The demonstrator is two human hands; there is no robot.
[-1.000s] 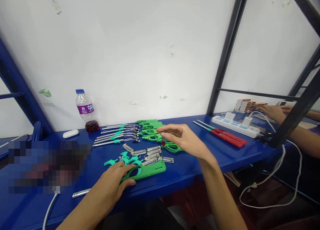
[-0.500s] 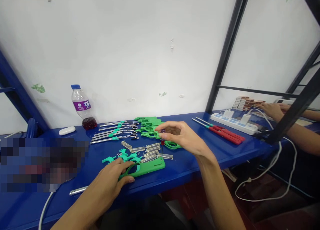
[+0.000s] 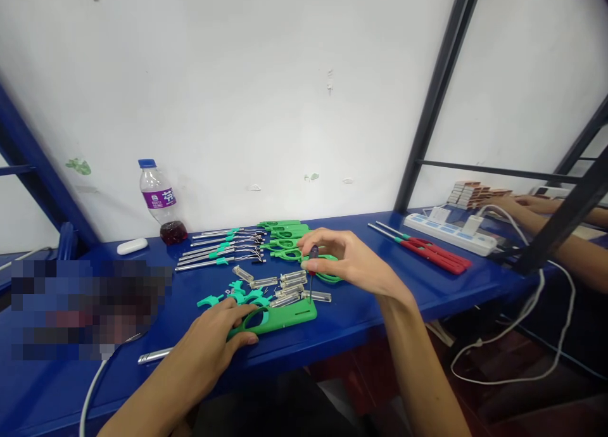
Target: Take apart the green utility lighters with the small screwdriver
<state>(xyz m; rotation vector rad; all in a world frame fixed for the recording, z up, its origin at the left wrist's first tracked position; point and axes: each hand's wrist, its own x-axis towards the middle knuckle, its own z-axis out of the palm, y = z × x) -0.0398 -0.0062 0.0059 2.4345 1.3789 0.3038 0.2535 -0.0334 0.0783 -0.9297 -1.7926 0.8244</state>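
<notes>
My left hand [image 3: 211, 345] presses down on a green plastic handle shell [image 3: 278, 316] lying flat near the front edge of the blue table [image 3: 380, 310]. My right hand [image 3: 349, 259] pinches the red handle of a small screwdriver [image 3: 311, 278], held upright with its tip on the shell's right end. Several clear plastic pieces [image 3: 285, 285] and small teal parts [image 3: 237, 296] lie just behind the shell. Farther back are metal rods with teal collars [image 3: 218, 250] and more green handles [image 3: 285, 234].
A drink bottle [image 3: 159, 202] and a white case [image 3: 132, 246] stand at the back left. Red-handled tools [image 3: 427, 250] and a white power strip [image 3: 449, 233] lie to the right, near another person's arms [image 3: 546, 218]. A metal rod [image 3: 154, 356] and a white cable [image 3: 92, 392] lie front left.
My hands have kept their hold on the shell and screwdriver. My right fingers have shifted slightly on the handle. The view has drifted a little.
</notes>
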